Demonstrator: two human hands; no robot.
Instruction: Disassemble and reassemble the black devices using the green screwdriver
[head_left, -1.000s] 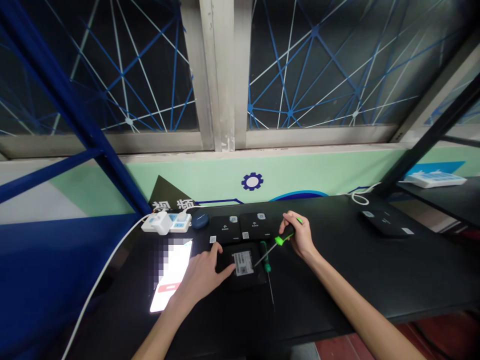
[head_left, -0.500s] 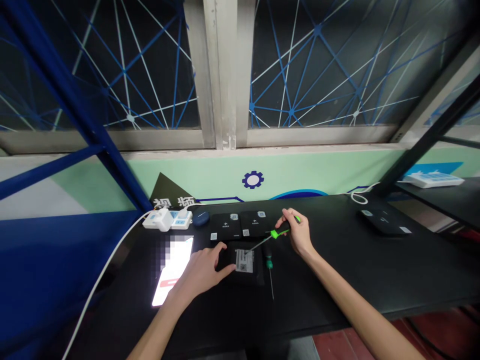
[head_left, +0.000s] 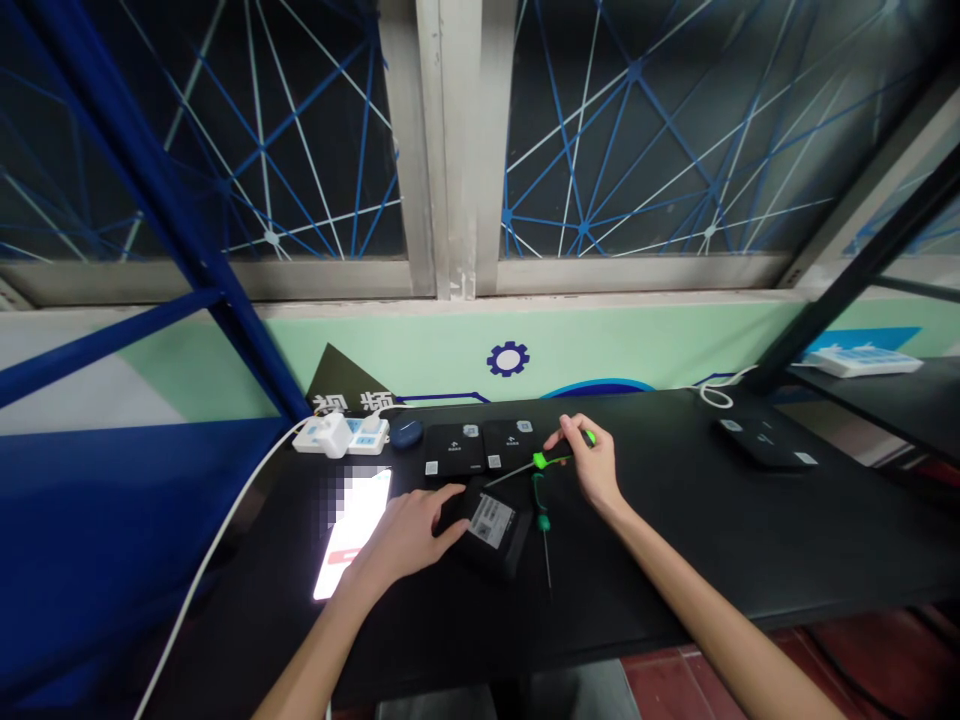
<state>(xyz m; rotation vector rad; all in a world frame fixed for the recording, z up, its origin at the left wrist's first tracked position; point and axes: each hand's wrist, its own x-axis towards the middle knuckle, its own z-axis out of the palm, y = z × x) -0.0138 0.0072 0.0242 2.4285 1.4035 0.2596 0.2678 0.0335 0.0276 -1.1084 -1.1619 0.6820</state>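
Note:
My right hand (head_left: 590,462) is closed around the black-and-green handle of a screwdriver (head_left: 541,459). The shaft slants down to the left, and its tip is near the upper edge of a flat black box (head_left: 514,552) with a white printed label. At that box's left side is my left hand (head_left: 411,528), gripping it with the forefinger at the upper corner and the thumb by the label. The remaining left fingers are hidden beneath the hand. A second screwdriver (head_left: 543,522), with a dark green handle, lies on the black table (head_left: 720,540) just right of the box.
Two similar black boxes (head_left: 454,450) lie side by side behind the hands, and another black box (head_left: 765,443) is farther right. To the left are a lit phone (head_left: 352,535), a white power strip (head_left: 360,438) with plugs, and a round dark blue case (head_left: 406,433).
The labelled box has turned clockwise on the table. The screwdriver tip has shifted from its label up to near its upper edge. Both hands remain in nearly the same places.

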